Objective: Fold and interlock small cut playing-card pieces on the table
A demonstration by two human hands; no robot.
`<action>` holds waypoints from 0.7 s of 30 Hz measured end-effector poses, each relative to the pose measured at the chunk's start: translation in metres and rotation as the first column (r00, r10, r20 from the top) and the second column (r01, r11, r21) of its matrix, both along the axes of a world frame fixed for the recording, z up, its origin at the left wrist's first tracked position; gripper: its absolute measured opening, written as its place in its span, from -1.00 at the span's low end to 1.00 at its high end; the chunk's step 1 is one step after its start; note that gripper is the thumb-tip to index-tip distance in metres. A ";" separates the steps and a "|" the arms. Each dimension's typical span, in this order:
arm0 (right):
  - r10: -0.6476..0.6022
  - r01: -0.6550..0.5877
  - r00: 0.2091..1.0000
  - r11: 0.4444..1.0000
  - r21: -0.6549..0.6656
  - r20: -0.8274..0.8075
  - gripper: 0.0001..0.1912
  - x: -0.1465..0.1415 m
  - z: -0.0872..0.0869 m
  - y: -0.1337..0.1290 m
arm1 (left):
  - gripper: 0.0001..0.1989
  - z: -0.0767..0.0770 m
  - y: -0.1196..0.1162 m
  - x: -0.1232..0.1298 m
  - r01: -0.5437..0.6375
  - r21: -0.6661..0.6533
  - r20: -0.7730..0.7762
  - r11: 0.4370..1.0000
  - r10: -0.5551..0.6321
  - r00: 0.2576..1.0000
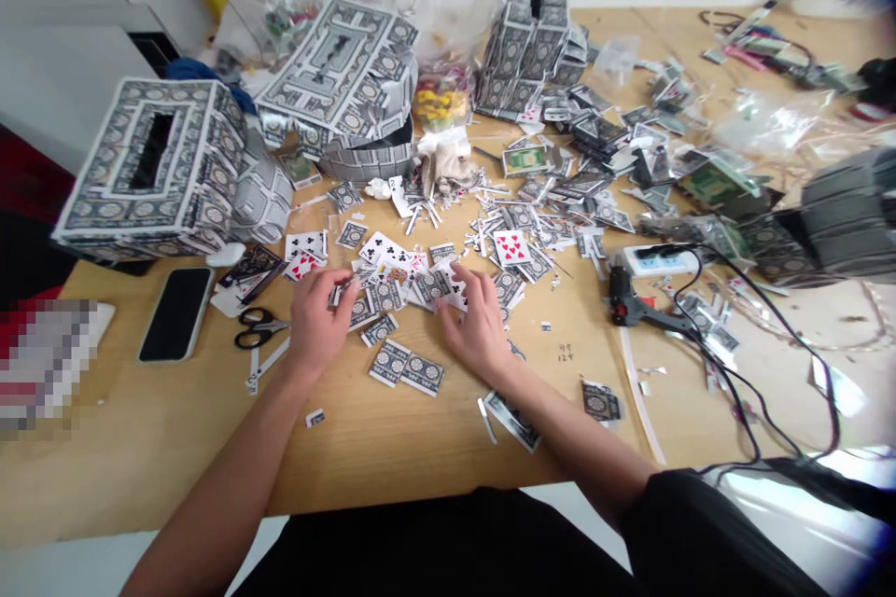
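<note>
Over a loose pile of playing cards (385, 294) in the middle of the table, both of my hands are at work. My left hand (322, 315) is at the pile's left side, its thumb and fingers curled around a grey-patterned playing card (337, 291), mostly hidden. My right hand (476, 322) rests on the right side of the pile, thumb and fingers apart and touching cards there. Two patterned cards (407, 366) lie face down in front of the pile. A seven-of-hearts-like card (511, 247) lies face up beyond my right hand.
Black scissors (259, 328) and a phone (176, 313) lie to the left. Card-covered boxes (150, 168) stand at the back left, another card structure (525, 51) at the back. Card scraps spread back right. A glue gun (640, 303), power strip (658, 259) and black cables (756, 298) lie right.
</note>
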State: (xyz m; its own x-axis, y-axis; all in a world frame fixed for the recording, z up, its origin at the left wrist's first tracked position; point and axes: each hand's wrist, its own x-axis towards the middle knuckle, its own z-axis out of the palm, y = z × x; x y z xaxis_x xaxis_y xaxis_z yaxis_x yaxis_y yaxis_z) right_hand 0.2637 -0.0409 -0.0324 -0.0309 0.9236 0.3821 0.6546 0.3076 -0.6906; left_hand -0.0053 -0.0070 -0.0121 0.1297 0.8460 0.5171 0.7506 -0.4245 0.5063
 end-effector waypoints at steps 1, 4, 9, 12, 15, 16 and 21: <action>0.037 -0.036 0.999 0.999 0.012 -0.036 -0.48 0.000 0.002 -0.001 | -0.93 0.003 -0.002 0.002 0.020 0.021 0.021 1.000 -0.020 1.000; 0.218 -0.232 0.949 0.972 -0.035 -0.229 -0.58 -0.001 0.011 -0.004 | -0.94 0.012 -0.011 0.011 0.177 0.058 0.014 0.982 -0.178 0.984; 0.293 -0.505 0.782 0.816 -0.283 -0.550 -0.47 -0.004 0.020 -0.007 | -0.87 0.016 -0.027 0.030 0.453 0.019 -0.048 0.891 -0.451 0.891; 0.220 -0.529 0.741 0.773 -0.350 -0.634 -0.51 -0.006 0.016 -0.006 | -0.86 0.013 -0.027 0.031 0.451 -0.012 -0.031 0.893 -0.451 0.892; 0.156 -0.524 0.709 0.770 -0.365 -0.687 -0.49 -0.006 0.008 -0.003 | -0.82 0.012 -0.021 0.024 0.410 -0.045 -0.039 0.911 -0.412 0.910; 0.138 -0.509 0.711 0.777 -0.370 -0.689 -0.49 -0.006 0.006 -0.003 | -0.79 0.013 -0.019 0.021 0.393 -0.052 -0.049 0.918 -0.396 0.917; 0.080 -0.429 0.738 0.822 -0.374 -0.670 -0.58 -0.003 0.004 0.000 | -0.80 0.022 -0.007 0.000 0.296 -0.098 -0.161 0.950 -0.308 0.938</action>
State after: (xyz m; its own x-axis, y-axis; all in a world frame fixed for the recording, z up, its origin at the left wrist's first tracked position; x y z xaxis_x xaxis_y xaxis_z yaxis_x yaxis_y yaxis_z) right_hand 0.2604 -0.0413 -0.0284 -0.2202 0.9722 -0.0799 -0.0082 -0.0838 -0.9964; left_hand -0.0050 -0.0141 0.0101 0.4662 0.7868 0.4044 0.6710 -0.6124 0.4179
